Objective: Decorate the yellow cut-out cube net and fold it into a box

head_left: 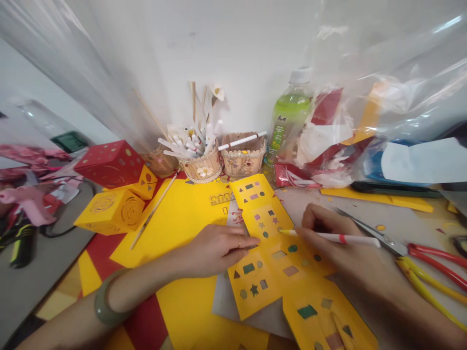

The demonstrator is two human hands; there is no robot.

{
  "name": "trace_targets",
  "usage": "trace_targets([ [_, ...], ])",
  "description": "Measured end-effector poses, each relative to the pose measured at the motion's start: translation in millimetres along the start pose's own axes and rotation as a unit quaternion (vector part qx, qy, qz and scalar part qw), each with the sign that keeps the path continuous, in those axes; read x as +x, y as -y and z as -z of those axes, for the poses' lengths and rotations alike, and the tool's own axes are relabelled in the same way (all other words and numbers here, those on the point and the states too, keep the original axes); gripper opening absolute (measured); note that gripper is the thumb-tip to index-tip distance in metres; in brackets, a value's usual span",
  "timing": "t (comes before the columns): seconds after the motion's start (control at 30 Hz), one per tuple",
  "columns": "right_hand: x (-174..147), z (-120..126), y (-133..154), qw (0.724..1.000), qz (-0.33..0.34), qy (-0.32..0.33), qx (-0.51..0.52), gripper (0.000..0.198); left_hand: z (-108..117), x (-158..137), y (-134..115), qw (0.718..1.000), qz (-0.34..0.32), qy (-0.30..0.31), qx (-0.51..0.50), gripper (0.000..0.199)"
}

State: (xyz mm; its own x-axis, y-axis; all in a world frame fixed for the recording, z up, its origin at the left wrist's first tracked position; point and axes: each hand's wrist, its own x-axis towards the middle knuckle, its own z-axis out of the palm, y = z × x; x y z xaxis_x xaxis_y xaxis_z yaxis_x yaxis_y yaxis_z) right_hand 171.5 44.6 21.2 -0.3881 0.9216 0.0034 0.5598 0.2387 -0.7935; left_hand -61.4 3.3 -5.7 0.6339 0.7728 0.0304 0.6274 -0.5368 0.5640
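A yellow card cut-out [255, 279], a cross-shaped box net with small shapes cut through it, lies in front of me. My left hand [222, 249] rests on its left part, index finger stretched out, other fingers partly bent, holding nothing. Between the fingers of my right hand [337, 243] is a white felt-tip pen [359, 240] with a red band. Its yellow tip end points left at the small shapes in the card's upper middle panel. A yellow sheet [182, 233] lies to the left, with a small clear stencil ruler [221, 198] on it.
Red-and-yellow-handled scissors [392, 245] lie at right. Two small baskets [243, 163], one full of white pens, stand at the back beside a green drink bottle [290, 114]. At left are a red box [111, 163], a yellow box [111, 211], a thin stick [155, 209] and a pink glue gun [27, 199].
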Motion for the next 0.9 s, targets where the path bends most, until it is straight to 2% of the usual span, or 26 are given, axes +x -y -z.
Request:
trace_targets([
  [0.23,4,5,-20,0.983,-0.045,-0.107,0.141,0.028,1,-1,0,1.0,-0.007,0.0,-0.011,0.031],
  [0.47,8,11,-13,0.973,-0.039,-0.176,0.147,0.03,1,-1,0,0.998,0.014,-0.009,-0.053,0.032],
  [0.53,9,14,-8,0.97,-0.025,-0.18,0.161,0.028,0,0,2,0.994,0.033,-0.03,-0.1,0.032],
  [0.6,9,18,-1,0.971,-0.003,-0.173,0.168,0.025,-2,0,6,0.986,0.065,-0.085,-0.128,0.028],
  [0.67,12,21,7,0.975,0.014,-0.16,0.154,0.022,-4,-1,11,0.978,0.097,-0.164,-0.081,0.024],
  [0.73,15,23,16,0.98,0.032,-0.145,0.129,0.021,-6,-2,14,0.97,0.098,-0.222,0.022,0.023],
  [0.8,20,21,23,0.985,0.052,-0.125,0.108,0.021,-8,-2,15,0.964,0.073,-0.231,0.106,0.026],
  [0.9,25,13,27,0.989,0.071,-0.093,0.088,0.02,-9,0,13,0.972,0.032,-0.191,0.132,0.028],
])
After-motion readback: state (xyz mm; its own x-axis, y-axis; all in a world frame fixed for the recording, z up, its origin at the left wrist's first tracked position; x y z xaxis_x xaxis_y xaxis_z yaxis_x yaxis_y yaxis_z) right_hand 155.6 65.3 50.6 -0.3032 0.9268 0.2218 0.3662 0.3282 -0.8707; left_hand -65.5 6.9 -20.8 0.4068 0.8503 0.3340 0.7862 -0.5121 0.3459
